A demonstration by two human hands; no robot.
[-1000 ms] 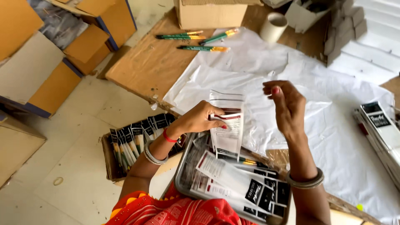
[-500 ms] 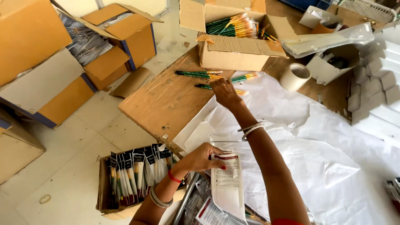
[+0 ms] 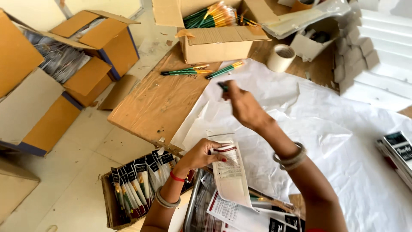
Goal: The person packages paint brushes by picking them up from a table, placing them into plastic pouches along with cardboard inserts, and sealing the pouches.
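White paper covers the bench [image 3: 163,103], with open cardboard boxes on the floor at its left. A second ago both hands met at the packet; now they are apart. The right hand [image 3: 244,105] has reached toward the far edge and pinches a green brush [image 3: 222,86], lifted from beside the loose brushes [image 3: 189,71]. The left hand [image 3: 199,155] grips the packet [image 3: 229,174] at the near edge.

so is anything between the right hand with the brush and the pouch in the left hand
Nothing visible does. The right hand holds a green brush over the white sheet. The flat pouch in the left hand lies below it, with only bare sheet between.
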